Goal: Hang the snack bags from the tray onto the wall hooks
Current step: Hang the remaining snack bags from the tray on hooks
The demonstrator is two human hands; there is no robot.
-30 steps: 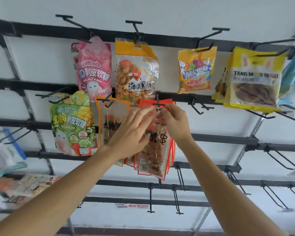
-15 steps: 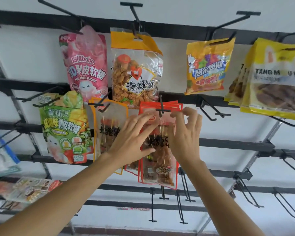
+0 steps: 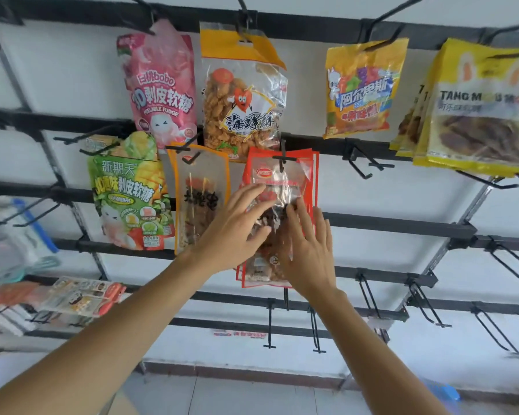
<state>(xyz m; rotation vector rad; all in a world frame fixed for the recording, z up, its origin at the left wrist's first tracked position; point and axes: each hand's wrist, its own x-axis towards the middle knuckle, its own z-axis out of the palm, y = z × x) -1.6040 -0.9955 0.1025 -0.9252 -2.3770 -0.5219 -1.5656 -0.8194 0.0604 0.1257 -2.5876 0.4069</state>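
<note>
Red-edged snack bags [image 3: 311, 187] on one hook [image 3: 283, 158], left hand [image 3: 231, 235], right hand [image 3: 309, 256] — both flat, straight-fingered, against front bag [image 3: 277, 181]

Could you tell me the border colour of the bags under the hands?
The border is red, best seen in the head view.

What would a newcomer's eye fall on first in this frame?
At mid-frame the left hand and right hand rest with straight fingers on a stack of red-edged snack bags hanging from a black hook. Around them bright packets stand out: a pink bag and an orange-topped clear bag in the top row, and yellow bags at the far right.
</note>
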